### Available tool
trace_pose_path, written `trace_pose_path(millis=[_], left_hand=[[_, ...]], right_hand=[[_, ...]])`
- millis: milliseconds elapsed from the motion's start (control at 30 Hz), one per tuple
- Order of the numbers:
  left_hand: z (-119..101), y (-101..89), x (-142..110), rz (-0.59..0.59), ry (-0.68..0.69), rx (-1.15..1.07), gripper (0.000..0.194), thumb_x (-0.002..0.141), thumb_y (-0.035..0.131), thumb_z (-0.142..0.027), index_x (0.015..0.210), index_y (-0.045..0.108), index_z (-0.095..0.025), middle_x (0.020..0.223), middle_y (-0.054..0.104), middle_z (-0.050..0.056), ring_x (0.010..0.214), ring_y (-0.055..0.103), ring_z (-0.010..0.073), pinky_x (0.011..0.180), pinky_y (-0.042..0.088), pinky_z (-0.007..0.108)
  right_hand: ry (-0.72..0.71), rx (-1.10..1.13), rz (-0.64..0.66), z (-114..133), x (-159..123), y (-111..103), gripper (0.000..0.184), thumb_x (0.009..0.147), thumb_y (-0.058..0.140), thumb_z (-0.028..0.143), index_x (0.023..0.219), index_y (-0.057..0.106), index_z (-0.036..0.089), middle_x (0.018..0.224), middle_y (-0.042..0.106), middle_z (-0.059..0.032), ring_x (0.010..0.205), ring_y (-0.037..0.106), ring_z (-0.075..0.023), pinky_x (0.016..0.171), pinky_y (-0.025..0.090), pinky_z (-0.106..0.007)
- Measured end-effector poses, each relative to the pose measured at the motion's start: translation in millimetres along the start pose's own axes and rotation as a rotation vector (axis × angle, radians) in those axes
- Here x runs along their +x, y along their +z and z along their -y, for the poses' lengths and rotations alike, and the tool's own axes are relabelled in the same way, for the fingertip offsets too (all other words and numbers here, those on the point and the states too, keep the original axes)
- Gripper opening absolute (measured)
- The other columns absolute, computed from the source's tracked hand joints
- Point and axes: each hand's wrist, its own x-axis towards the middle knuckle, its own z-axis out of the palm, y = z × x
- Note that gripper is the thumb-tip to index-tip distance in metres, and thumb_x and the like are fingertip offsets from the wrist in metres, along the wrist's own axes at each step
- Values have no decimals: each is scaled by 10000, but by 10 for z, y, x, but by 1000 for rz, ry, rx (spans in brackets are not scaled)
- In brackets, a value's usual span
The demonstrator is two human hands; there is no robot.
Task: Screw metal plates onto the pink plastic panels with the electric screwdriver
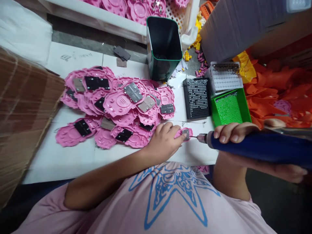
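Observation:
Wrapped round a blue electric screwdriver [258, 148], my right hand [239, 138] holds it almost level, its bit pointing left. The bit's tip meets a grey plate [185, 134] on a small pink plastic part [190, 139] on the table. My left hand [164, 138] presses its fingers onto that part and covers most of it. Left of this hand lies a heap of pink plastic shells [119, 102], many with a black or grey plate screwed on. Whether a screw sits under the bit is too small to tell.
A black tray of screws [197, 97] and a green tray [231, 109] stand beyond the screwdriver. Behind them are a tall dark bin [164, 42] and a white crate [117, 21] of pink shells. A cardboard box [26, 113] borders the left; orange parts [275, 87] lie right.

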Motion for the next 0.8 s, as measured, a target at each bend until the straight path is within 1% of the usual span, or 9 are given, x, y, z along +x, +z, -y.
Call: trace_pose_path(millis=[67, 100, 167, 233, 300, 400, 500, 667, 800], left_hand=[[3, 11, -5, -8, 1, 1, 264, 878, 573, -302, 1129, 629, -242, 1092, 596, 83, 981, 440, 257, 804, 340, 392], [4, 17, -7, -11, 1, 0, 263, 880, 571, -305, 1128, 629, -240, 1092, 596, 82, 983, 440, 258, 805, 341, 394], [9, 25, -12, -15, 4, -2, 267, 879, 572, -311, 1131, 626, -240, 1095, 595, 80, 987, 439, 262, 806, 344, 396], [10, 23, -12, -12, 2, -3, 270, 878, 574, -307, 1134, 624, -239, 1095, 595, 80, 987, 439, 262, 806, 346, 396], [9, 11, -8, 1, 2, -7, 271, 881, 570, -302, 1139, 621, -239, 1094, 594, 83, 991, 439, 260, 811, 347, 397], [2, -10, -1, 15, 2, -3, 273, 879, 572, -296, 1141, 619, -234, 1091, 594, 91, 999, 435, 262, 817, 345, 398], [-1, -17, 1, 11, 0, 3, 271, 876, 576, -294, 1135, 623, -232, 1086, 595, 88, 989, 435, 259, 814, 344, 393], [4, 4, -7, 0, 1, 4, 272, 862, 598, -293, 1126, 626, -232, 1087, 598, 84, 984, 438, 260, 812, 345, 393], [5, 15, -7, -9, -1, 7, 272, 863, 596, -291, 1127, 625, -231, 1086, 601, 85, 983, 441, 262, 814, 348, 399]], right_hand=[[-123, 48, 68, -20, -46, 72, 725, 711, 383, 771, 1203, 532, 259, 654, 523, -6, 526, 542, -163, 474, 465, -361], [-137, 49, 82, -26, -52, 101, 693, 733, 391, 736, 1213, 529, 256, 659, 528, -11, 532, 549, -166, 474, 468, -361], [-142, 31, 63, -31, -45, 130, 622, 734, 453, 676, 1190, 545, 263, 649, 522, -5, 525, 545, -156, 469, 473, -349], [-161, 21, 41, -30, -37, 124, 606, 724, 487, 636, 1181, 550, 243, 647, 528, -7, 514, 542, -159, 459, 475, -358], [-163, 15, 32, -31, -37, 103, 604, 731, 461, 633, 1181, 550, 239, 648, 536, -8, 511, 544, -167, 455, 475, -368], [-139, 0, -1, -46, -55, 80, 593, 737, 413, 643, 1169, 557, 263, 640, 531, 1, 510, 545, -159, 465, 477, -350], [-120, 48, -20, -69, -84, 73, 610, 725, 426, 655, 1186, 538, 271, 661, 535, 2, 528, 546, -158, 488, 478, -347], [-123, 104, -1, -70, -106, 61, 620, 730, 457, 600, 1201, 539, 204, 712, 566, -24, 580, 564, -179, 530, 483, -380], [-91, 95, -50, -54, -101, 70, 576, 725, 465, 596, 1167, 564, 240, 684, 558, -13, 572, 563, -171, 535, 480, -373]])
